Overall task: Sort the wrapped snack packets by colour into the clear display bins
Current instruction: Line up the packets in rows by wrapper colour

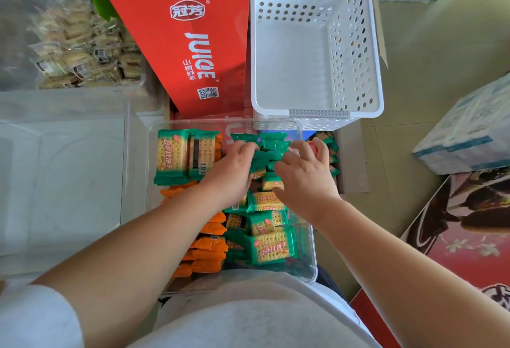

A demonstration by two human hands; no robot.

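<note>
Two hands: both inside the clear bin (pixel 309 251), at its far end.
Left hand (pixel 231 173): closed on green cracker packets (pixel 271 143).
Right hand (pixel 303 173): fingers curled over those packets.
Orange packets (pixel 209 251): along the bin's left side.
White perforated basket (pixel 317 43): beyond the bin.

Both hands (pixel 265 173) grip green packets (pixel 269 151) over clear bin (pixel 306 240)

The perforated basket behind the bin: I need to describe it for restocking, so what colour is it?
White, with round holes in its walls; the head view shows the basket clearly.
</note>
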